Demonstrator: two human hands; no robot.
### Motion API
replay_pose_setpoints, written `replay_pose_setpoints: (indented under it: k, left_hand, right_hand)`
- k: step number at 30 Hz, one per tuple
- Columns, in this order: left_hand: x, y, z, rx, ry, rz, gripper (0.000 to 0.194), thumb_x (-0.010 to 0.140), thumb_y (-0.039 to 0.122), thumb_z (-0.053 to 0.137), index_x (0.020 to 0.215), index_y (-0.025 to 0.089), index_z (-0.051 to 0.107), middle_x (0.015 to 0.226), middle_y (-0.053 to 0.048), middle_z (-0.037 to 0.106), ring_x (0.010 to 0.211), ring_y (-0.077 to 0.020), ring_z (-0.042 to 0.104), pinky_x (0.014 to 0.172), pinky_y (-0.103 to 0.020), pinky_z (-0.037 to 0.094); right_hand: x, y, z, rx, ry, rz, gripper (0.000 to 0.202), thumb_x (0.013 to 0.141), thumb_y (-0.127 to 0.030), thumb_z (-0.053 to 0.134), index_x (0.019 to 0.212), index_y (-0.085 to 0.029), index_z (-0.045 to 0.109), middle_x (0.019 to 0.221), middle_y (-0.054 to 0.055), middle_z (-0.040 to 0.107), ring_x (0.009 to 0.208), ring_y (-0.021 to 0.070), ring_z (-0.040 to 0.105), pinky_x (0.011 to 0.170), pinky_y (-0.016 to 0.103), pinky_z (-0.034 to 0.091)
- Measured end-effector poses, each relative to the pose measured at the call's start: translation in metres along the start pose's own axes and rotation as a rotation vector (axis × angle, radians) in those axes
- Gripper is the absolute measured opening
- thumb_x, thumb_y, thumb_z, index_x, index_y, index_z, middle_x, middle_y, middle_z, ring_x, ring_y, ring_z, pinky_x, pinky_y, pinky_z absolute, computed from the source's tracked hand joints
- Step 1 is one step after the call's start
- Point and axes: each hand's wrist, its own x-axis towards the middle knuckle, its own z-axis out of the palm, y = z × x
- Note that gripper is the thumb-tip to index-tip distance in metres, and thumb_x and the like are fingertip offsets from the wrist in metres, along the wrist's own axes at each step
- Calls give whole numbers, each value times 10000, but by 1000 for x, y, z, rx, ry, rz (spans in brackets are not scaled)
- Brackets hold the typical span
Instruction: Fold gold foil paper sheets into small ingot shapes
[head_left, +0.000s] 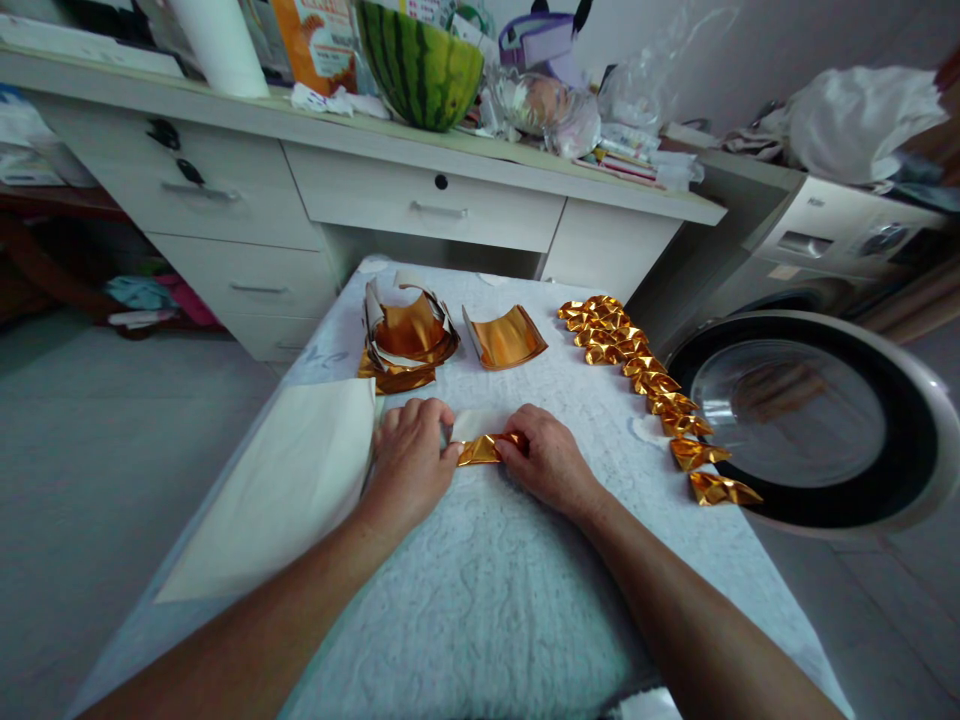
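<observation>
Two bare forearms point(300, 612) reach over a cloth-covered table point(480, 590). Left hand point(412, 450) and right hand point(549, 455) pinch opposite ends of a folded gold paper point(478, 450), nearer than a curved gold sheet point(510, 340).

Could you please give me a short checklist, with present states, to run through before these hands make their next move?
1. Left hand at the left end of the gold foil strip: ok.
2. Right hand at its right end: ok.
3. Single gold foil sheet apart from the stack of foil sheets: ok.
4. Stack lying flat: not ok, its sheets curl up.
5. Folded gold pieces away from both hands: ok.
6. Strip's underside evenly creased: cannot tell, hidden.
</observation>
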Motion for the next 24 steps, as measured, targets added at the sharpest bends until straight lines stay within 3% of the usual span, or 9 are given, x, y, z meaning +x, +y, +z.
replay_pose_setpoints:
  k: [24]
  left_hand:
    - [0,-4,5,92,59,99,139,867,282,568,971,201,523,1022,-62,605,960,-277,497,797,-390,378]
  right_hand:
    - [2,-6,-2,-39,-11,144,92,851,-225,590,782,-175,624,742,14,619,680,138,522,638,246,337]
